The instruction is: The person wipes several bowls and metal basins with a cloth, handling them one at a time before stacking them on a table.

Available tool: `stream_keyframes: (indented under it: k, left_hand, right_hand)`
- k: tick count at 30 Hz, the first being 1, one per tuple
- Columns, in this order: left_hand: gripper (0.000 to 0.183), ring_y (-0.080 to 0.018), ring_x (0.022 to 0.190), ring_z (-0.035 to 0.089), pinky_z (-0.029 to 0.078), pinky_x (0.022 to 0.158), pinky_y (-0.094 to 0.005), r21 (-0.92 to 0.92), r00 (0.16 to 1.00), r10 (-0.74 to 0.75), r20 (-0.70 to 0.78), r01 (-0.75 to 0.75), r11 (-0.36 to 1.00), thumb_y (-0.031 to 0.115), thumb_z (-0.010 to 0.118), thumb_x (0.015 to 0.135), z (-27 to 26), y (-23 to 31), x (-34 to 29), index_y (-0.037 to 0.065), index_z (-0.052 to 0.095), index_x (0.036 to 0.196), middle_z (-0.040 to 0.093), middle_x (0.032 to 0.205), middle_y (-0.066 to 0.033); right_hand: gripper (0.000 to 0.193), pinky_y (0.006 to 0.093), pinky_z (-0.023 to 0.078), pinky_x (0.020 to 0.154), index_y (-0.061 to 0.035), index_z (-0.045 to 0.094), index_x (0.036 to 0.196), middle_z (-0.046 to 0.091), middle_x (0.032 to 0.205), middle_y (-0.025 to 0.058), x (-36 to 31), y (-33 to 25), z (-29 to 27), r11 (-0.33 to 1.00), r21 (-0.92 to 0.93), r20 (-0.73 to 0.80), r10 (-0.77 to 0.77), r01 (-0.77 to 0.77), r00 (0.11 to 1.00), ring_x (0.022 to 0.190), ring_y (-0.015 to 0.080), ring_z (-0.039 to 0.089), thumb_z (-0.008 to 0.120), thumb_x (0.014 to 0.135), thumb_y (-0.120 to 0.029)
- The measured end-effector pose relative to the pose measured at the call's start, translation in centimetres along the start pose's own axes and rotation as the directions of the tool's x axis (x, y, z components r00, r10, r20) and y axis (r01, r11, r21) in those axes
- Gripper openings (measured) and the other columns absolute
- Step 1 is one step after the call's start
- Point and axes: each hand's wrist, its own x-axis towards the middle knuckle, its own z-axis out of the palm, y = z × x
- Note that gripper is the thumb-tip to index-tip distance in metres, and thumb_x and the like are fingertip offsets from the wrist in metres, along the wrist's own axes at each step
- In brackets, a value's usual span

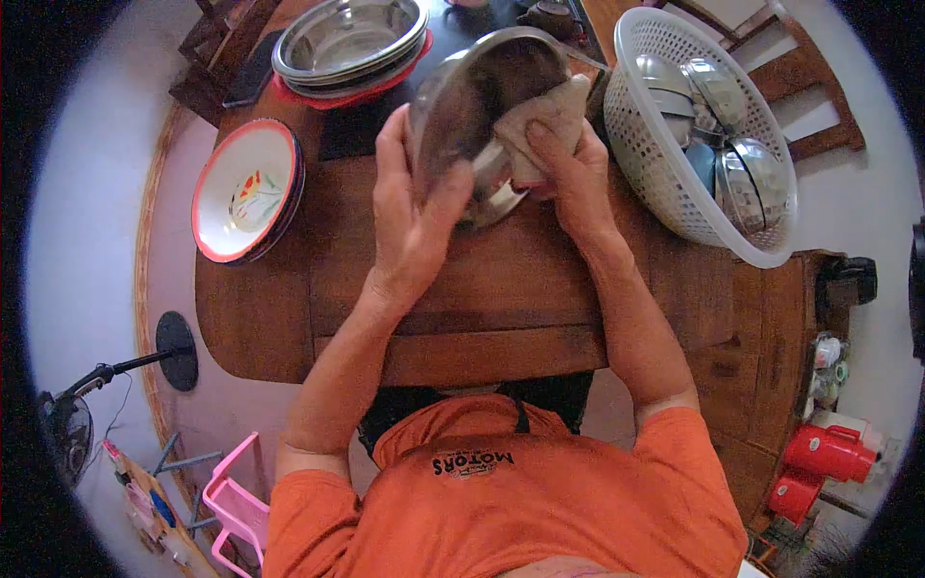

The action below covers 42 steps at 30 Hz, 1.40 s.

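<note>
A shiny metal bowl (pixel 462 101) is held up, tilted, above the middle of the wooden table. On its left side my left hand (pixel 409 212) grips the rim, thumb toward me and fingers round the outside. My right hand (pixel 578 169) is closed on a pale cloth (pixel 540 125), pressing it against the bowl's right rim. The thumb lies on top of the cloth; the fingers behind it are mostly hidden.
Stacked metal basins (pixel 352 43) rest on a red piece at the back left. Enamel basins with red rims (pixel 246 193) stand at the left edge of the wooden table (pixel 462 299). A white perforated basket (pixel 665 183) of metal bowls is at right. Wooden chairs (pixel 805 82) stand behind.
</note>
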Motion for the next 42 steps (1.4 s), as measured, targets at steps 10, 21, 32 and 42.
stream_keyframes:
  k: [10, 21, 32, 42]
  left_hand:
    - [0.085, -0.0216, 0.111, 0.052, 0.039, 0.097, -0.0344, 0.051, 0.986, -0.022, 0.165, 0.014, 0.999, 0.059, 0.062, 0.083, -2.1, 0.6, 1.1, -0.002, 0.036, 0.136, 0.056, 0.12, -0.0147]
    - [0.069, -0.0195, 0.108, 0.053, 0.04, 0.096, -0.0325, 0.166, 0.959, -0.181, 0.218, 0.146, 0.975, 0.047, 0.064, 0.086, -2.4, 1.5, 1.5, -0.001, 0.042, 0.131, 0.058, 0.115, -0.013]
    - [0.053, -0.03, 0.092, 0.061, 0.046, 0.084, -0.0365, 0.282, 0.985, 0.045, 0.164, -0.091, 0.955, 0.029, 0.063, 0.086, -1.6, 0.2, 0.4, -0.003, 0.046, 0.126, 0.061, 0.1, -0.0209]
    - [0.047, -0.0225, 0.116, 0.051, 0.036, 0.102, -0.0342, 0.072, 0.972, 0.219, -0.089, -0.213, 0.974, 0.014, 0.05, 0.093, -1.8, 0.0, 0.5, -0.004, 0.038, 0.135, 0.055, 0.125, -0.0148]
  right_hand:
    - [0.042, 0.0358, 0.052, 0.079, -0.0062, 0.051, 0.114, 0.065, 0.1, 0.0116, 0.1, -0.9, -1.2, 0.843, -0.441, -0.089, -0.383, 0.308, 0.92, 0.092, 0.0208, 0.063, 0.073, 0.081, -0.018]
    - [0.059, 0.0402, 0.052, 0.083, -0.0072, 0.046, 0.123, 0.062, 0.106, 0.0161, -0.6, -2.4, -0.7, 0.68, -0.604, -0.006, -0.525, 0.415, 0.851, 0.096, 0.0313, 0.064, 0.078, 0.075, -0.021]
    - [0.046, 0.0402, 0.052, 0.076, -0.0063, 0.05, 0.114, 0.063, 0.099, 0.0147, 0.3, -0.8, -1.8, 0.75, -0.538, 0.024, -0.444, 0.386, 0.896, 0.087, 0.0298, 0.064, 0.074, 0.08, -0.024]
    - [0.034, 0.0343, 0.048, 0.082, -0.0014, 0.049, 0.114, 0.061, 0.101, 0.0112, -0.5, -0.3, 0.2, 0.909, -0.335, 0.065, -0.242, 0.25, 0.968, 0.094, 0.0188, 0.058, 0.06, 0.092, -0.026]
